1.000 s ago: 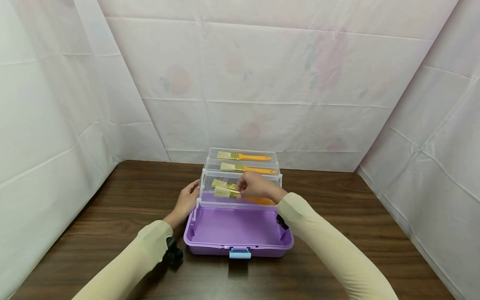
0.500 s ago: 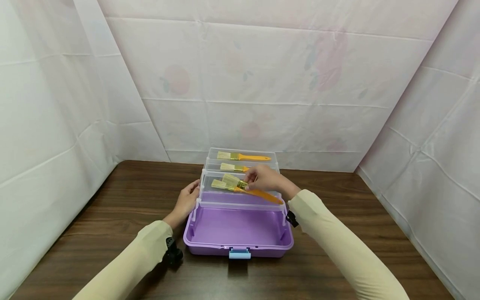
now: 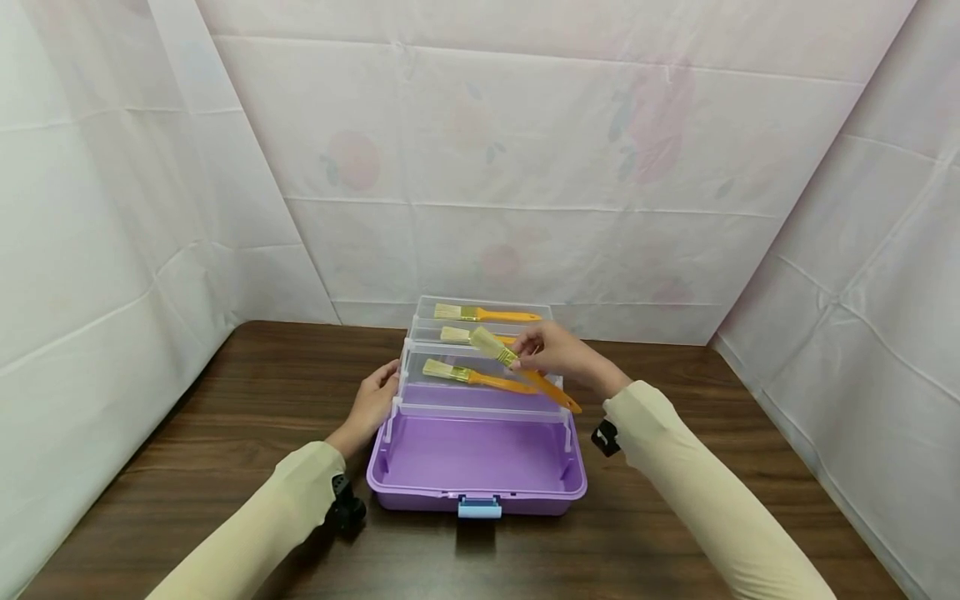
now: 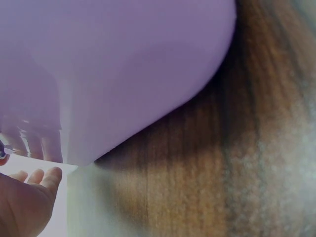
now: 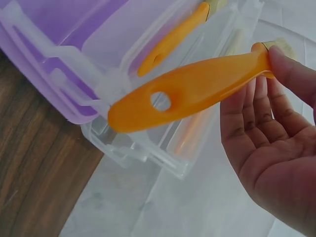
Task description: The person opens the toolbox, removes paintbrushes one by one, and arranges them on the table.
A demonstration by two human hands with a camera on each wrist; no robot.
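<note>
The right hand (image 3: 558,354) pinches an orange-handled flat paintbrush (image 3: 525,369) above the purple plastic toolbox (image 3: 477,467); the left hand (image 3: 372,402), fingers relaxed, steadies its clear tray (image 3: 480,408).

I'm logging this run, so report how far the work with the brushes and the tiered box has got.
Looks done: the box stands open, its clear trays stepped back, with one brush each in the top tray, middle tray and lowest tray. In hand: the right hand pinches a fourth brush above the lowest tray, while the left hand rests on the box's side. Left: that brush is not set down anywhere, and the purple bottom holds nothing.
</note>
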